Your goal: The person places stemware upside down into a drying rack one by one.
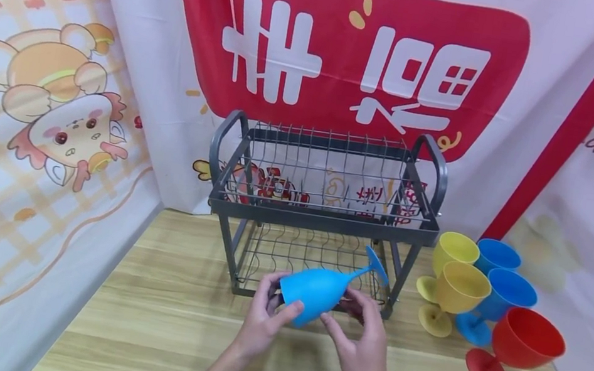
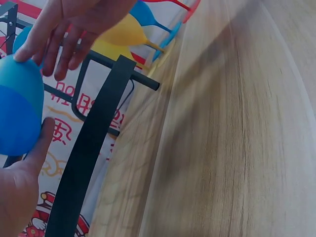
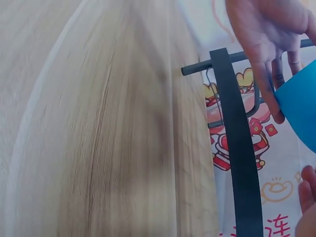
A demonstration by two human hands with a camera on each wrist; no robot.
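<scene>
Both hands hold a blue plastic goblet (image 1: pixel 313 290) tilted on its side above the table, in front of the rack. Its mouth points left and its stem and round foot rise to the right. At the mouth end my left hand (image 1: pixel 262 323) grips the bowl, thumb along the near side and fingers partly hidden behind. My right hand (image 1: pixel 365 346) holds the stem end of the bowl between thumb and fingers. In the left wrist view, the right thumb touches the blue bowl (image 2: pixel 19 118). The right wrist view shows the left hand (image 3: pixel 269 44) at the goblet's rim.
A dark two-tier dish rack (image 1: pixel 326 222) with wire shelves stands against the printed cloth (image 1: pixel 484 28). To its right on the wooden table (image 1: pixel 152 323) are two yellow goblets (image 1: pixel 462 288), two more blue goblets (image 1: pixel 510 290) and a red goblet (image 1: pixel 529 338), all upright.
</scene>
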